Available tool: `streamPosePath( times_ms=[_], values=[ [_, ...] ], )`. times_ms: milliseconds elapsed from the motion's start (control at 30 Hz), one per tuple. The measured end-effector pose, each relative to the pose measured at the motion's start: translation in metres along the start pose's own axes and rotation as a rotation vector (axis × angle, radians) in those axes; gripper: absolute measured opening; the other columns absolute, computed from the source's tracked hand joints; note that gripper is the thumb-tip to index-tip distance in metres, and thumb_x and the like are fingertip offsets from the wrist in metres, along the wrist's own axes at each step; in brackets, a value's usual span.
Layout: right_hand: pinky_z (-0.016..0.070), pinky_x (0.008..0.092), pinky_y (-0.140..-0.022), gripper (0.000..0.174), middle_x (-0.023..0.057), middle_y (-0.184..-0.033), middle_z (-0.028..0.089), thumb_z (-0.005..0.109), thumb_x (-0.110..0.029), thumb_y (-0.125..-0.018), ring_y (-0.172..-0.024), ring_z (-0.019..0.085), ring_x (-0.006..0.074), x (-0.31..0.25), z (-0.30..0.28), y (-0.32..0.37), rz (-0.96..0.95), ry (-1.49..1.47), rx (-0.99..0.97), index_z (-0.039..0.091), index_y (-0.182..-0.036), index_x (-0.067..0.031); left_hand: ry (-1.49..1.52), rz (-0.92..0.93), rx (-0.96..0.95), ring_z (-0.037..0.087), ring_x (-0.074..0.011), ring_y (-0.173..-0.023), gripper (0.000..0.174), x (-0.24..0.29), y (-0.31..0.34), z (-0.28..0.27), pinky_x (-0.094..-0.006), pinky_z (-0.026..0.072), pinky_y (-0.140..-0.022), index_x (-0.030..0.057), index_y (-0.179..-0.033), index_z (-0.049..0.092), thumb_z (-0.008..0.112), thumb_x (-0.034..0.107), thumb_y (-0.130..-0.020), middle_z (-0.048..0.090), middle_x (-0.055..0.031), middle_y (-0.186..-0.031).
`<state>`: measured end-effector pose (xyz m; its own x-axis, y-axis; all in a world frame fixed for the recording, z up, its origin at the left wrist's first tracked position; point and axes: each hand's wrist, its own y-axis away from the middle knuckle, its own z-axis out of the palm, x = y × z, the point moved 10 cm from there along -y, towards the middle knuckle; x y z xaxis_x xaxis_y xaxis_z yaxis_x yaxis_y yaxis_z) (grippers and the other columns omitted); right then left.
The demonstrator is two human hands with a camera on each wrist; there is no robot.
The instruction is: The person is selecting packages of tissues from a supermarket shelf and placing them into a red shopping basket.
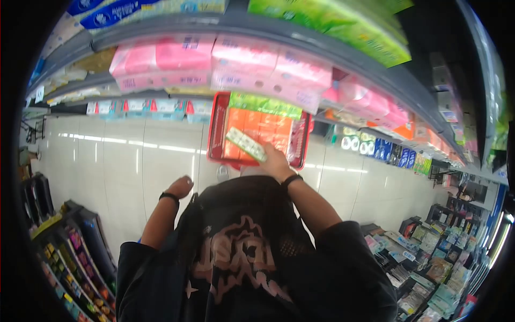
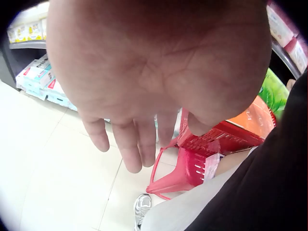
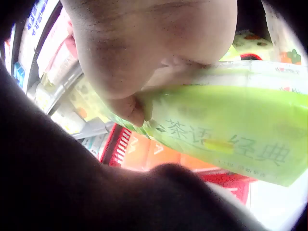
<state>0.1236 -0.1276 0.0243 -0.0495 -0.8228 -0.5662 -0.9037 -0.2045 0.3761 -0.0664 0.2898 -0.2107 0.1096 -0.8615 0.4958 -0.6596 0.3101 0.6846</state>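
Observation:
My right hand (image 1: 277, 163) grips one end of a green-and-white tissue pack (image 1: 244, 144), holding it over a red shopping basket (image 1: 211, 138). In the right wrist view the fingers curl round the edge of this pack (image 3: 221, 130), whose light green face bears Chinese lettering. Orange packs (image 1: 279, 126) fill the basket's middle, and a bright green pack (image 1: 263, 104) lies along its far side. My left hand (image 1: 180, 187) hangs left of the basket and holds nothing; the left wrist view shows its palm (image 2: 159, 62) with fingers loosely extended.
Shelves of pink tissue packs (image 1: 166, 60) run across the front, with a green package (image 1: 332, 27) above. Boxes (image 1: 155, 108) line the low shelf at left. Behind lie display racks (image 1: 70, 257) and a stand of goods (image 1: 418, 252). A shoe (image 2: 142, 208) stands on the tiles.

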Motion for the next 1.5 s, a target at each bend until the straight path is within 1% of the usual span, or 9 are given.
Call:
streamPosePath(
  times_ms=[300, 400, 533, 633, 867, 900, 1033, 1367, 1500],
  values=[
    [0.0536, 0.0419, -0.098, 0.071, 0.0208, -0.125, 0.067, 0.088, -0.012, -0.080, -0.115, 0.068, 0.0329, -0.089, -0.213, 0.090, -0.312, -0.227, 0.666, 0.054, -0.141, 0.0014, -0.171, -0.090, -0.157, 0.062, -0.0440, -0.126, 0.049, 0.004, 0.007, -0.005, -0.0530, 0.0492, -0.108, -0.0045, -0.124, 0.064, 0.048, 0.035, -0.100, 0.065, -0.0307, -0.131],
    [0.0518, 0.0334, -0.076, 0.043, 0.0104, -0.102, 0.069, 0.088, -0.011, -0.081, -0.089, 0.066, 0.0223, -0.176, -0.328, 0.131, -0.490, -0.005, 0.932, 0.065, -0.116, -0.0022, -0.108, -0.124, -0.097, 0.062, -0.0441, -0.127, 0.050, -0.014, 0.019, 0.011, -0.0525, 0.0485, -0.109, -0.0030, -0.122, 0.066, 0.050, 0.038, -0.100, 0.066, -0.0301, -0.131],
    [0.0495, 0.0403, -0.094, 0.067, 0.0154, -0.124, 0.063, 0.088, -0.008, -0.079, -0.112, 0.062, 0.0275, -0.175, -0.434, 0.116, -0.672, 0.089, 1.094, 0.051, -0.135, -0.0029, 0.040, -0.323, -0.195, 0.062, -0.0442, -0.127, 0.049, 0.014, 0.064, -0.009, -0.0526, 0.0483, -0.109, -0.0012, -0.125, 0.067, 0.052, 0.038, -0.099, 0.065, -0.0299, -0.133],
    [0.0494, 0.0400, -0.098, 0.064, 0.0151, -0.124, 0.064, 0.085, -0.003, -0.077, -0.114, 0.063, 0.0311, -0.217, -0.482, 0.104, -0.755, 0.146, 1.100, 0.058, -0.135, -0.0068, -0.079, -0.164, -0.146, 0.063, -0.0440, -0.123, 0.047, -0.013, 0.051, 0.021, -0.0528, 0.0490, -0.108, 0.0000, -0.123, 0.067, 0.045, 0.035, -0.100, 0.066, -0.0279, -0.130],
    [0.0456, 0.0451, -0.109, 0.061, 0.0169, -0.128, 0.070, 0.081, -0.017, -0.081, -0.123, 0.062, 0.0360, -0.281, -0.505, 0.015, -0.598, 0.516, 0.831, 0.064, -0.140, -0.0138, 0.143, -0.364, -0.026, 0.062, -0.0427, -0.125, 0.043, 0.021, 0.109, 0.002, -0.0520, 0.0487, -0.109, 0.0016, -0.120, 0.070, 0.046, 0.032, -0.100, 0.066, -0.0265, -0.129],
    [0.0458, 0.0459, -0.111, 0.066, 0.0158, -0.137, 0.067, 0.080, -0.021, -0.082, -0.127, 0.061, 0.0356, -0.284, -0.508, -0.001, -0.565, 0.555, 0.803, 0.061, -0.145, -0.0173, 0.042, -0.237, -0.037, 0.061, -0.0429, -0.126, 0.042, -0.041, 0.068, 0.070, -0.0529, 0.0486, -0.108, 0.0008, -0.118, 0.070, 0.048, 0.031, -0.099, 0.066, -0.0263, -0.129],
    [0.0460, 0.0484, -0.112, 0.065, 0.0139, -0.141, 0.066, 0.080, -0.026, -0.085, -0.134, 0.058, 0.0342, -0.295, -0.511, -0.051, -0.502, 0.494, 0.675, 0.060, -0.147, -0.0202, 0.096, -0.294, -0.110, 0.061, -0.0451, -0.126, 0.039, 0.046, 0.129, 0.011, -0.0517, 0.0500, -0.108, 0.0002, -0.118, 0.071, 0.045, 0.025, -0.101, 0.065, -0.0306, -0.129],
    [0.0411, 0.0582, -0.114, 0.063, 0.0170, -0.142, 0.062, 0.077, -0.040, -0.085, -0.139, 0.051, 0.0384, -0.289, -0.505, -0.072, -0.373, 0.892, 1.029, 0.059, -0.143, -0.0227, -0.048, -0.160, -0.183, 0.064, -0.0398, -0.125, 0.036, 0.061, 0.119, 0.023, -0.0476, 0.0538, -0.106, 0.0025, -0.120, 0.073, 0.051, 0.023, -0.102, 0.071, -0.0223, -0.124],
    [0.0492, 0.0555, -0.099, 0.046, 0.0118, -0.122, 0.068, 0.077, -0.044, -0.082, -0.123, 0.058, 0.0369, -0.299, -0.507, -0.064, -0.284, 0.964, 1.082, 0.067, -0.119, -0.0174, 0.076, -0.281, -0.216, 0.067, -0.0417, -0.118, 0.031, 0.040, 0.114, 0.031, -0.0483, 0.0555, -0.102, 0.0021, -0.110, 0.076, 0.054, 0.021, -0.099, 0.070, -0.0244, -0.125]
  ],
)
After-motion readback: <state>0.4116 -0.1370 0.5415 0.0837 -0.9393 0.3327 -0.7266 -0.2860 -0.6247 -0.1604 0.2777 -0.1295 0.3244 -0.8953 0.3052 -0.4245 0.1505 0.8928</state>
